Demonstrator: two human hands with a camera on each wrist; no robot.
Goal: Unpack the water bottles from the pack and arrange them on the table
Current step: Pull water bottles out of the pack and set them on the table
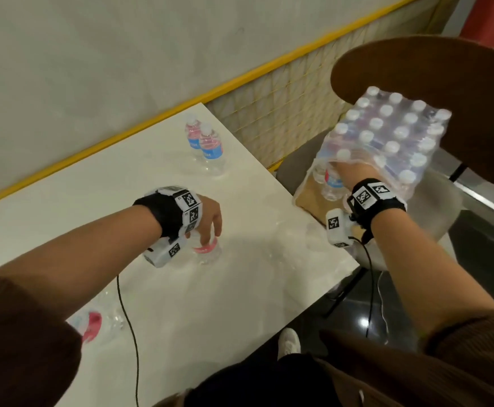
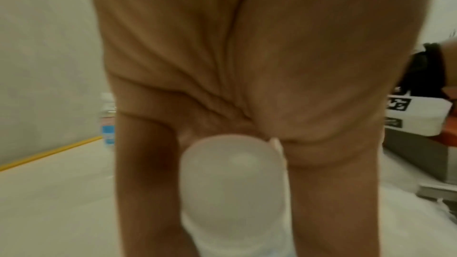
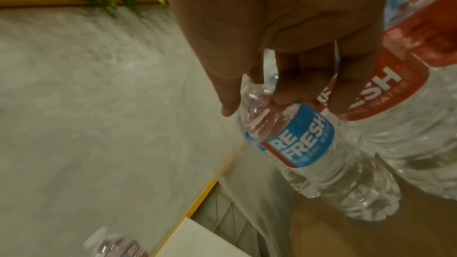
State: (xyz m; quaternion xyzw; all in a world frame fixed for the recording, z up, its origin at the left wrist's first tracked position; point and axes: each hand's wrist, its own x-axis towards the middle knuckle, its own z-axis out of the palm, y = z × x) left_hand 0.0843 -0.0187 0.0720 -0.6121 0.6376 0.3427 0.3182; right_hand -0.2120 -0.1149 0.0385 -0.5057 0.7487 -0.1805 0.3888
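A shrink-wrapped pack of water bottles (image 1: pixel 386 133) sits on a chair seat to the right of the white table (image 1: pixel 151 183). My right hand (image 1: pixel 348 174) reaches into its torn near end and grips one bottle (image 3: pixel 296 140) with a blue and red label by the shoulder. A neighbouring bottle (image 3: pixel 408 105) lies against it. My left hand (image 1: pixel 210 227) is over an upright bottle (image 1: pixel 207 251) in the table's middle, fingers (image 2: pixel 148 183) curled either side of its white cap (image 2: pixel 232 173). Two bottles (image 1: pixel 207 148) stand together at the table's far end. Another bottle (image 1: pixel 93 324) is by my left sleeve.
A brown round chair back (image 1: pixel 430 77) rises behind the pack. A yellow-railed mesh partition (image 1: pixel 284 107) runs along the table's far side, against a grey wall. Black cables (image 1: pixel 128 318) hang from both wrists. The table's right edge is just left of the chair.
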